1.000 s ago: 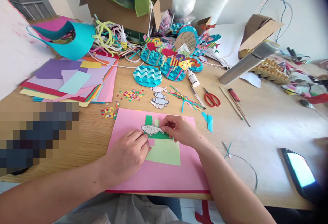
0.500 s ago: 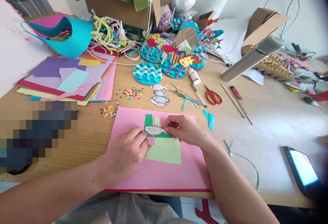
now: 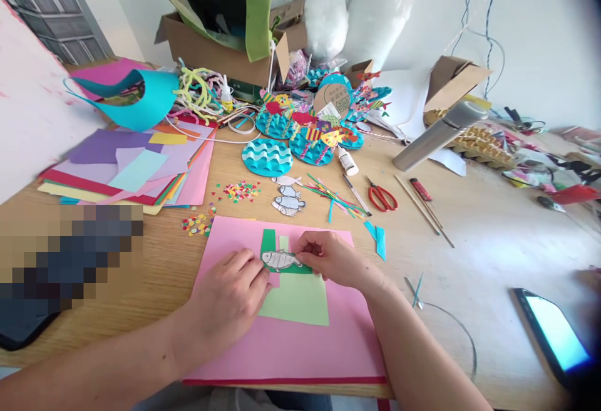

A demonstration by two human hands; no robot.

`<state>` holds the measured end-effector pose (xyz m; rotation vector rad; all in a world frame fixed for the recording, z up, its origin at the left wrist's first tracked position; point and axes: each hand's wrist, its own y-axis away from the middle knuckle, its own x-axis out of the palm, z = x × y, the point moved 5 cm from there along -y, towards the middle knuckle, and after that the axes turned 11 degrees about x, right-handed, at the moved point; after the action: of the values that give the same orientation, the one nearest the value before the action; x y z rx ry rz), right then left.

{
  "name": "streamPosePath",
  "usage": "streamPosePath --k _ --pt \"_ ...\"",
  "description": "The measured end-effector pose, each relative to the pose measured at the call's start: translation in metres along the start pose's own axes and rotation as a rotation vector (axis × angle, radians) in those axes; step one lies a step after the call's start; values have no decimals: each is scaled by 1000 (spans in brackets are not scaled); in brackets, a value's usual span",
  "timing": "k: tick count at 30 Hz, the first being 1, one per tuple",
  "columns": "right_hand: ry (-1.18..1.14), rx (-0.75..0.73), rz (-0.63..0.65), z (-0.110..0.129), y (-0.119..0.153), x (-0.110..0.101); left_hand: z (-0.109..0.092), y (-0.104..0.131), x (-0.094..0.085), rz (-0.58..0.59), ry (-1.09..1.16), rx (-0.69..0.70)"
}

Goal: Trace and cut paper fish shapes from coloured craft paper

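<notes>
1. Our right hand (image 3: pixel 335 260) has its thumb and pointing finger pinched together at the tail of the paper fish (image 3: pixel 280 260). The gap between them is very narrow, with the tail in it.

2. Our left hand (image 3: pixel 230 298) lies flat-ish, with its fingers bent and close together. Its tips are by the fish's head, on the papers. We cannot tell if they hold the fish too or just press on what is under it.

3. The fish is on top of the dark green paper (image 3: pixel 269 239), with its head to the left. It is grey and white with black lines, so it shows up well on the green. It looks thin, so we think it could bend or slide if we pull on it.

4. The light green paper (image 3: pixel 300 298) is just below the fish, with a little pink piece (image 3: pixel 274 280) next to our left fingers. All this sits on the big pink sheet (image 3: pixel 291 354).

5. Past the sheet are more paper fish (image 3: pixel 288 200), close together. Little round dots (image 3: pixel 198 224) and tiny bright bits (image 3: pixel 240 192) are to their left. Thin strips (image 3: pixel 328 195), a pen (image 3: pixel 357 195) and red scissors (image 3: pixel 382 198) are to their right.

6. Farther out are a blue wavy round (image 3: pixel 267 157) and a white bottle (image 3: pixel 348 161).
</notes>
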<state>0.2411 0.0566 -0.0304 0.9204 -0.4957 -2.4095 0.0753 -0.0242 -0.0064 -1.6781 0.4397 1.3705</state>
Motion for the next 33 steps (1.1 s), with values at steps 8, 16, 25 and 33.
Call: streamPosePath --k 8,16,25,33 --pt "-18 10 20 -2 0 0 2 0 4 74 52 -13" --pt "-176 28 107 0 6 -12 3 -1 3 100 81 -11" --pt "-274 8 61 -3 2 -17 4 0 5 115 100 -24" --pt "-453 35 -478 -13 -46 -89 4 3 7 42 86 -52"
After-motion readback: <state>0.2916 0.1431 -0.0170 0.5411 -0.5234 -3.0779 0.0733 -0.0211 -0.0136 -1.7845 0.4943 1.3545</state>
